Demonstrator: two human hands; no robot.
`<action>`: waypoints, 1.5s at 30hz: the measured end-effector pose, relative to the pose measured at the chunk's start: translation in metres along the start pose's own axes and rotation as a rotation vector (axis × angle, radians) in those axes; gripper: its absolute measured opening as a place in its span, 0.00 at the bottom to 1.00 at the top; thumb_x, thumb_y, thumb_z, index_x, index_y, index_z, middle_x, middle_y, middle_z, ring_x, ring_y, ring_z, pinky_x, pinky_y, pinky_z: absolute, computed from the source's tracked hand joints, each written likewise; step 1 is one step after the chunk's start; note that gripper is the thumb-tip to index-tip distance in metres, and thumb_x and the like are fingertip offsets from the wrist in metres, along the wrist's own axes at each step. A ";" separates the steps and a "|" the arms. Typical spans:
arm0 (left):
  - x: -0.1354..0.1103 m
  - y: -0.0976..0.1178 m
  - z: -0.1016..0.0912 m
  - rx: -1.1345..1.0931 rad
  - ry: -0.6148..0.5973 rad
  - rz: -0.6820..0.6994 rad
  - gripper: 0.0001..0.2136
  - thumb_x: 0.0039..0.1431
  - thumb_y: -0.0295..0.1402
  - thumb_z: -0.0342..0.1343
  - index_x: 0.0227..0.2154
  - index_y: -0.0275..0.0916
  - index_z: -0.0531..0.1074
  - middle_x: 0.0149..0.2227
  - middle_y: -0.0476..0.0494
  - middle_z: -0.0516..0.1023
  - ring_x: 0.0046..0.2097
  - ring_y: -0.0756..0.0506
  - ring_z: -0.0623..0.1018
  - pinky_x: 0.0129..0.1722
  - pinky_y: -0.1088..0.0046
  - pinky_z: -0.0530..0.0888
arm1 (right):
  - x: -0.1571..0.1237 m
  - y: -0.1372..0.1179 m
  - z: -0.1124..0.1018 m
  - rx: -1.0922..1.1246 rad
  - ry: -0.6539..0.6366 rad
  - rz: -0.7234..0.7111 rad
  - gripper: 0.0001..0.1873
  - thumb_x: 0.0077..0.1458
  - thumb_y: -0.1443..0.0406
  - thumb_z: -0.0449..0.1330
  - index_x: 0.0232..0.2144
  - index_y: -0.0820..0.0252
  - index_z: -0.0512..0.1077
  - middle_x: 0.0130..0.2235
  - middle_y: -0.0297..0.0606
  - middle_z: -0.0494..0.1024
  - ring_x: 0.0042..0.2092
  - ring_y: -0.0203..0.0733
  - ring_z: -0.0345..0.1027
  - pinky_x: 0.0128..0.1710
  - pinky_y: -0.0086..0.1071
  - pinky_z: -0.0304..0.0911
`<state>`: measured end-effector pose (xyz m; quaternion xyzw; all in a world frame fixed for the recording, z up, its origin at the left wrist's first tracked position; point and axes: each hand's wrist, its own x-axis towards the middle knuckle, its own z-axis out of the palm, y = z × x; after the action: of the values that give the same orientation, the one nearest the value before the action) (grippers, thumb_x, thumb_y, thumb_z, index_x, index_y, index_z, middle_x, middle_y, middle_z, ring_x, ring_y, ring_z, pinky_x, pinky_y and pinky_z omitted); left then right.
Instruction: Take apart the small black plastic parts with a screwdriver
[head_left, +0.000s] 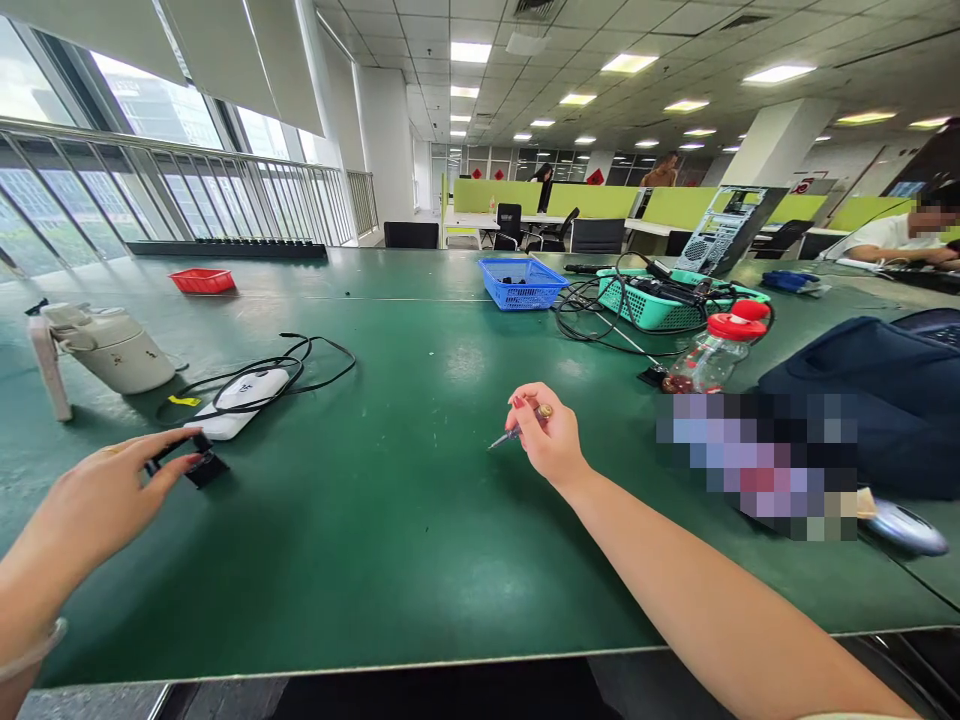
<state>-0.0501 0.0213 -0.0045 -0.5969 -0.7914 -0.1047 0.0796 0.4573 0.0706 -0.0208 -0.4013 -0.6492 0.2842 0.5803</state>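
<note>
Wide green table (420, 520) fills the view, both arms stretched out over it. Far right, a navy bag (862, 400) slumps on the mat. Far left, a white jug (112, 345) lies on its side. Up at the back sit a teal basket (660, 300) stuffed with cables and, just left of it, a blue basket (521, 282), with a red tray (202, 280) well apart near the railing. A clear bottle with a red cap (712, 350) lies tilted in front of the teal basket. A white power bank (244, 400) rests left of centre, ringed by its black cable (315, 370).

Now the hands. The left hand (97, 505) is down low at the left, thumb and forefinger pinched together on a small black part (201, 465) that sits on the mat just in front of the power bank; it is too small to say what it is. The right hand (551, 445) hovers mid-table, fingers closed round a slim screwdriver (514, 433), tip pointing left and slightly down, just clear of the mat.
</note>
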 end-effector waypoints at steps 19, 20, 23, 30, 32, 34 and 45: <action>0.004 0.046 -0.016 0.183 -0.309 -0.039 0.30 0.66 0.47 0.43 0.65 0.38 0.67 0.50 0.33 0.83 0.50 0.32 0.81 0.47 0.61 0.75 | -0.001 -0.002 0.000 -0.002 -0.022 -0.023 0.23 0.62 0.42 0.54 0.33 0.54 0.68 0.22 0.31 0.73 0.21 0.33 0.61 0.19 0.28 0.57; 0.004 0.047 -0.017 0.178 -0.306 -0.035 0.29 0.66 0.45 0.43 0.64 0.38 0.68 0.50 0.33 0.83 0.50 0.32 0.82 0.47 0.61 0.75 | -0.001 -0.002 0.000 -0.002 -0.022 -0.025 0.23 0.63 0.42 0.54 0.33 0.54 0.68 0.22 0.31 0.73 0.21 0.33 0.62 0.20 0.28 0.57; -0.003 0.061 -0.024 0.172 -0.305 0.008 0.24 0.65 0.40 0.44 0.57 0.39 0.75 0.52 0.39 0.83 0.51 0.34 0.82 0.48 0.62 0.75 | 0.000 0.000 0.000 0.000 -0.003 -0.048 0.20 0.64 0.45 0.55 0.34 0.54 0.68 0.23 0.31 0.74 0.22 0.34 0.64 0.22 0.29 0.61; -0.037 0.196 -0.034 -0.110 -0.283 0.555 0.21 0.64 0.40 0.53 0.59 0.46 0.72 0.52 0.42 0.81 0.53 0.37 0.79 0.56 0.61 0.73 | 0.001 0.004 0.003 -0.070 0.129 -0.162 0.07 0.61 0.59 0.61 0.40 0.52 0.69 0.37 0.36 0.79 0.36 0.40 0.75 0.36 0.36 0.71; -0.038 0.239 -0.027 -0.160 -0.299 0.646 0.24 0.65 0.36 0.53 0.64 0.47 0.67 0.49 0.40 0.81 0.50 0.38 0.80 0.53 0.62 0.74 | 0.002 0.005 0.004 -0.111 0.126 -0.169 0.07 0.60 0.62 0.61 0.42 0.51 0.69 0.40 0.37 0.80 0.39 0.41 0.76 0.40 0.38 0.72; -0.033 0.272 -0.017 -0.195 -0.288 0.712 0.27 0.65 0.33 0.54 0.67 0.46 0.63 0.47 0.39 0.81 0.50 0.38 0.79 0.52 0.62 0.74 | 0.003 0.005 0.003 -0.133 0.128 -0.169 0.08 0.60 0.63 0.60 0.43 0.51 0.69 0.42 0.38 0.80 0.41 0.42 0.76 0.43 0.39 0.72; -0.009 0.300 0.043 -0.606 -0.345 0.601 0.29 0.58 0.32 0.62 0.62 0.45 0.66 0.51 0.42 0.82 0.52 0.39 0.80 0.57 0.59 0.74 | 0.005 0.010 -0.001 -0.034 0.094 -0.104 0.08 0.62 0.61 0.60 0.43 0.51 0.66 0.43 0.38 0.83 0.41 0.42 0.79 0.45 0.41 0.73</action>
<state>0.2408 0.1038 -0.0266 -0.8050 -0.5185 -0.2028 -0.2048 0.4597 0.0798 -0.0263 -0.3897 -0.6460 0.2235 0.6171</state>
